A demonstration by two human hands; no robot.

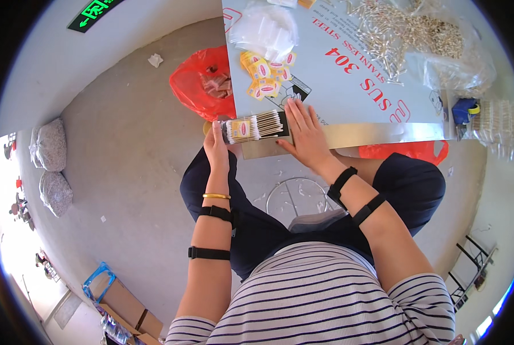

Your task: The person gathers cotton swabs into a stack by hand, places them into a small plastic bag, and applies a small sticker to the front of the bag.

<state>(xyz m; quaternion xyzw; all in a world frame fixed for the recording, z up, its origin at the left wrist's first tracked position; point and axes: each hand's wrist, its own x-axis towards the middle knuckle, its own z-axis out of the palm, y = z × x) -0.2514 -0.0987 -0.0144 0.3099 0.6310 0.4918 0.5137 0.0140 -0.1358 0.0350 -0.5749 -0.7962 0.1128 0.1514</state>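
Navy-striped white shirt (326, 287) nearest, the left hand (216, 146) grips one end of a yellow-labelled bundle of white-tipped wooden swabs (261, 125) at the grey film-covered table (349, 103), the right hand (310, 135) flat beside its other end (perhaps to steady it).

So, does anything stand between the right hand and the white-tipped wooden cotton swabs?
Nothing visible blocks it: only a narrow dark strip shows between the right hand and the cotton swabs. The left hand is at their opposite end.
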